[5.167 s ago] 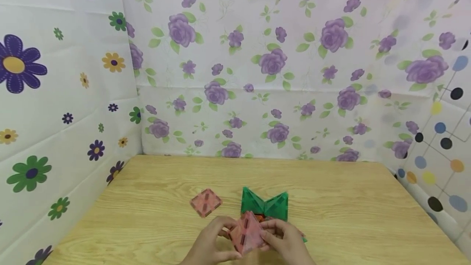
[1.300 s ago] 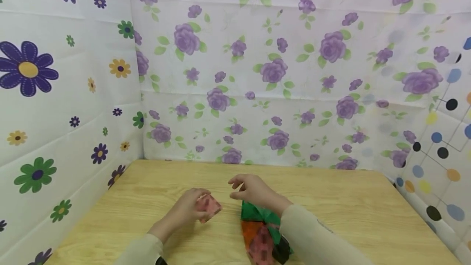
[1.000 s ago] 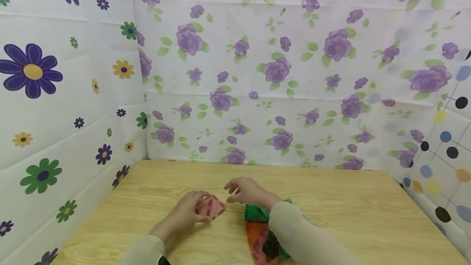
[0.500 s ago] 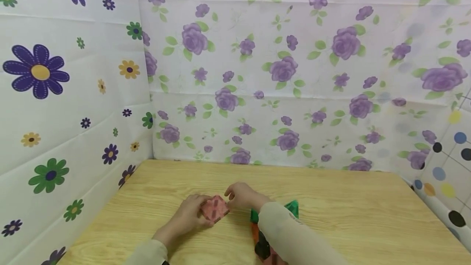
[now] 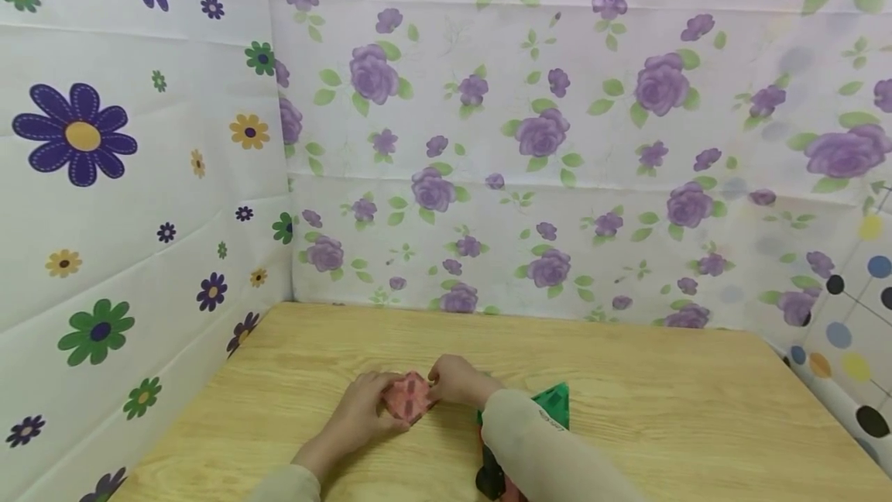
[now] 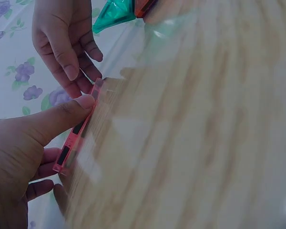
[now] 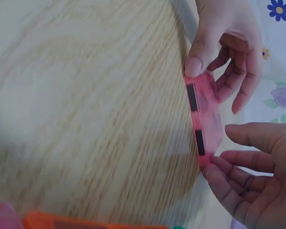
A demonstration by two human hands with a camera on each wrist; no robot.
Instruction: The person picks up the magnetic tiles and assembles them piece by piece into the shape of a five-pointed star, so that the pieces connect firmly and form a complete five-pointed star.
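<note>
A pink translucent magnetic tile (image 5: 409, 397) with dark magnet strips along its edges is at the table's left-centre. My left hand (image 5: 357, 414) grips it by the left side, the thumb on its near edge and the fingers behind, as the left wrist view shows. At its right corner is my right hand (image 5: 458, 380). In the right wrist view, that hand's fingertips touch the tile's end while the thumb stands a little apart from it. Behind the right forearm, green magnetic tiles (image 5: 555, 404) stand up from a partly hidden build.
An orange piece (image 7: 86, 222) of the build shows at the bottom of the right wrist view. The wood-grain table (image 5: 669, 409) is bounded by a flowered cloth (image 5: 488, 138) behind and another patterned cloth (image 5: 174, 254) at the left.
Earlier both hands held a pink piece by the green tiles. Since then the left hand has gripped the pink tile on the left, and the right hand has come down to its right corner.
</note>
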